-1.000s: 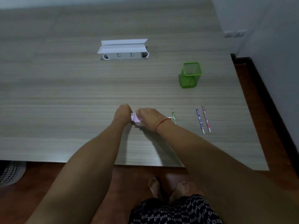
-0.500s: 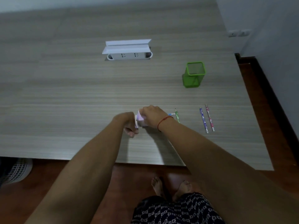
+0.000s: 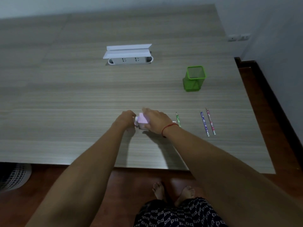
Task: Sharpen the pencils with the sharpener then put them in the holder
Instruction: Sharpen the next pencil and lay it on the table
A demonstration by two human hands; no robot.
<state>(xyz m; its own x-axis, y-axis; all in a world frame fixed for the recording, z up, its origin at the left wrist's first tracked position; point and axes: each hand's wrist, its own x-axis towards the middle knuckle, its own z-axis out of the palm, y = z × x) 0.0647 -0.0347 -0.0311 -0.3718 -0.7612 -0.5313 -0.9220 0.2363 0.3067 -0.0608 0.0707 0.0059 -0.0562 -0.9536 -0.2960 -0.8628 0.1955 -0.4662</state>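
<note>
Sharpening underway, I judge: right hand (image 3: 156, 122) steadies the pink sharpener (image 3: 142, 120) on the counter (image 3: 82, 104), left hand (image 3: 126, 117) closed at its crank end. Green pencil (image 3: 178, 119) right of my fingers. Next: holder (image 3: 193, 79).

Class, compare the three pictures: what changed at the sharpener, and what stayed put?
The left hand circled at the pink sharpener, dropping low, then rising back to its left end, as if cranking. The right hand kept holding it down. The green holder and three loose pencils stayed put.
</note>
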